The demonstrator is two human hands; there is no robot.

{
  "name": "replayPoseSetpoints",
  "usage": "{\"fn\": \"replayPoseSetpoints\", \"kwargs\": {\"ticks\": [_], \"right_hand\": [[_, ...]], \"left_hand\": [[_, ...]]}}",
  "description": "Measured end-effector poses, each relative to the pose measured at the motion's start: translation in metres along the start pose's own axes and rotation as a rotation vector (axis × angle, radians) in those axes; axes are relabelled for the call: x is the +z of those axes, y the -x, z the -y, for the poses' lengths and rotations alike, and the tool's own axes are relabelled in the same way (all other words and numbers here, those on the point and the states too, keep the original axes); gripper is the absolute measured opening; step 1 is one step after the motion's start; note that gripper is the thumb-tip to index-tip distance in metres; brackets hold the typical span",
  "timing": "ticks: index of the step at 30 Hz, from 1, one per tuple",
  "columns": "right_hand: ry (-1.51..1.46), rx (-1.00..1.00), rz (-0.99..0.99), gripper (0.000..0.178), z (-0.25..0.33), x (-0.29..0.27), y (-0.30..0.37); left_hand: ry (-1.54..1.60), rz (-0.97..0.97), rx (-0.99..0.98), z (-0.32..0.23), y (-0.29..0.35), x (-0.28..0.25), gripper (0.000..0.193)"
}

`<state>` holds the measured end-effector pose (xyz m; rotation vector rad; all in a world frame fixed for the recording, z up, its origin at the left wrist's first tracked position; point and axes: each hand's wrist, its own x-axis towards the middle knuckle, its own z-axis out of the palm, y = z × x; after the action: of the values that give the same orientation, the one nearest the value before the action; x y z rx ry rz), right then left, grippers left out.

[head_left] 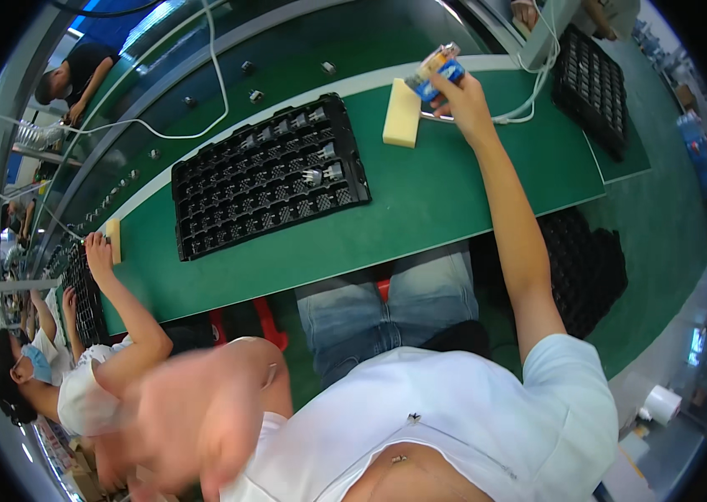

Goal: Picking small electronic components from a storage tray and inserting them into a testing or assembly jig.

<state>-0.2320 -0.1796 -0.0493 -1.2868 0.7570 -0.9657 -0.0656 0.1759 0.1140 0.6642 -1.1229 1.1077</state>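
My right hand (456, 96) is stretched out over the far side of the green table, its fingers closed around a small blue, white and orange object (435, 74) whose kind I cannot make out. Right beside it lies a pale yellow foam block (402, 117). My left hand (194, 414) is close to the camera at the lower left, smeared by motion, so its fingers and anything in them do not show clearly. A black compartment tray (240, 205) lies on the table, with several small silver parts with pins (322, 174) in its right-hand compartments.
Another black tray (592, 92) lies at the table's right end. Beyond the table edge, a dark green strip (286, 79) carries several small metal parts. A white cable (529, 105) runs near my right hand. Co-workers, one masked (31, 368), sit at the left.
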Motion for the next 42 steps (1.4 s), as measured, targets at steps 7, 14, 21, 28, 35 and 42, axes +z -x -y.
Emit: {"fn": "replayPoseSetpoints", "kwargs": {"ticks": [7, 14, 21, 28, 35, 42], "right_hand": [[0.732, -0.429, -0.027, 0.032, 0.000, 0.031, 0.019], [0.856, -0.541, -0.073, 0.034, 0.002, 0.042, 0.028], [0.886, -0.583, -0.116, 0.034, -0.003, 0.038, 0.022], [0.947, -0.606, -0.121, 0.034, -0.004, 0.035, 0.019], [0.979, -0.447, -0.021, 0.035, 0.010, 0.037, 0.011], [0.762, -0.317, 0.202, 0.038, 0.010, 0.049, 0.004]], "left_hand": [[-0.306, 0.955, -0.712, -0.010, 0.153, -0.049, 0.033], [-0.304, 1.003, -0.804, -0.015, 0.178, -0.053, 0.029], [-0.410, 1.069, -0.602, -0.018, 0.184, -0.048, 0.028], [-0.416, 1.059, -0.599, -0.017, 0.185, -0.048, 0.027], [-0.357, 1.038, -0.660, -0.017, 0.180, -0.049, 0.026], [-0.093, 0.925, -0.773, 0.008, 0.148, -0.014, 0.021]]}}
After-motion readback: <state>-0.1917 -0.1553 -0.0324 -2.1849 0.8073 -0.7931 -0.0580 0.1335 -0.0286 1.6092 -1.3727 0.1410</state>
